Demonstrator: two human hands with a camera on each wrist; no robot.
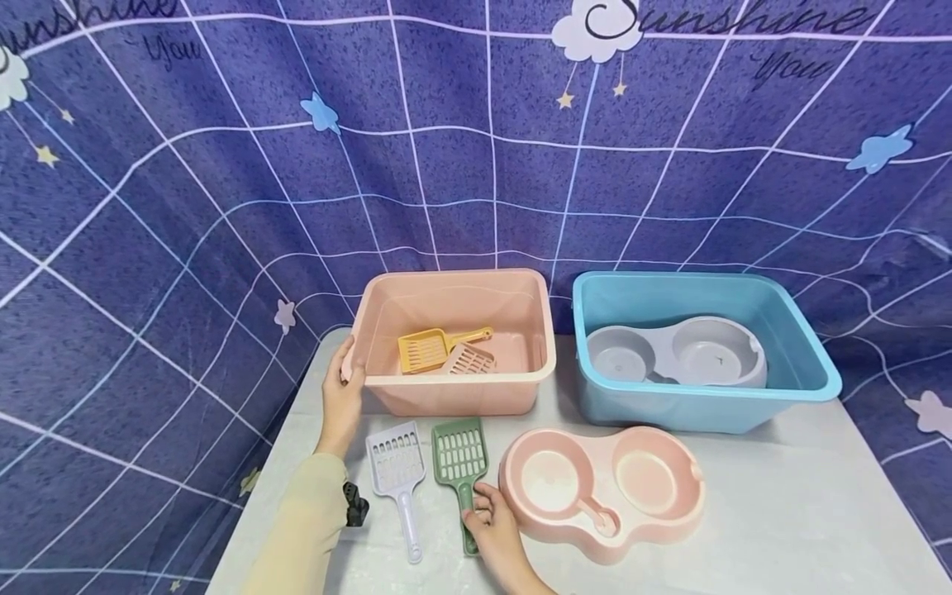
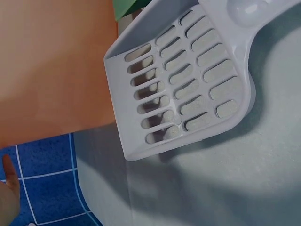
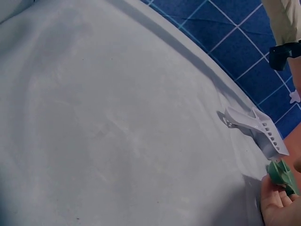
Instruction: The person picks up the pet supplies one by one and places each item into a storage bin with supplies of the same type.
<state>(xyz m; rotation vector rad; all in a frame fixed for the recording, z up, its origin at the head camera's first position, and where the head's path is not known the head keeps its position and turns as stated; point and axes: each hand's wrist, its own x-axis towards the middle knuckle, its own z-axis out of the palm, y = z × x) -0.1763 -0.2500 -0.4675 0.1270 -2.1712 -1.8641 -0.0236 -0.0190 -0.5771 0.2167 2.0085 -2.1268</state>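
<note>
On the left, my left hand [image 1: 342,405] holds the front left corner of a pink plastic litter box [image 1: 454,401] by its rim. A yellow litter scoop [image 1: 424,351] and a pink litter scoop [image 1: 471,360] lie inside that box. My right hand [image 1: 494,529] grips the handle of a green litter scoop [image 1: 459,450] in front of the box. Left of it a pale lilac litter scoop [image 1: 397,463] lies on the table, large in the left wrist view. Just right of my right hand sits a pink double pet bowl [image 1: 610,529].
A blue litter box [image 1: 669,405] stands at the back right with a grey double pet bowl [image 1: 665,339] in it. Both boxes stand close to a blue patterned curtain [image 1: 521,165]. The white table [image 1: 803,512] extends to the right of the pink bowl.
</note>
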